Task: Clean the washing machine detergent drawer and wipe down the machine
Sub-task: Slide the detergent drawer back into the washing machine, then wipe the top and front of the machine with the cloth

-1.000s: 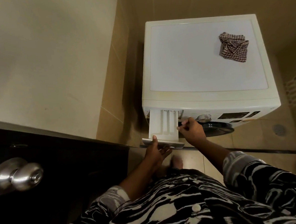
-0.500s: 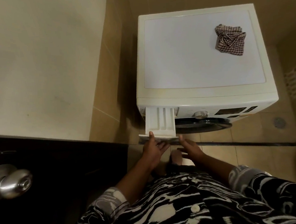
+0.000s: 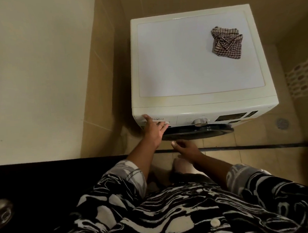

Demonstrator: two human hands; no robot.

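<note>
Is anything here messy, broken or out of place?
Only the checked cloth, crumpled on the washing machine's top near the far right corner. The drawer front sits flush under the left hand; nothing looks spilled or damaged.

The person wears a loose garment [image 3: 155, 217] printed all over in black and white, the pattern running in wavy, marbled swirls like streaked paint. The fabric falls in soft folds across the front, where one small, round, pale button [image 3: 215, 222] sits on the cloth. The left sleeve [image 3: 128, 173] and the right sleeve [image 3: 243, 175] are wide and end partway along the arm. Near their cuffs the print turns paler, grey and white, and the left cuff carries thin dark lines. Beyond the cuffs both forearms are bare, as are the left grip [image 3: 154, 132] and the right grip [image 3: 185, 147].
</note>
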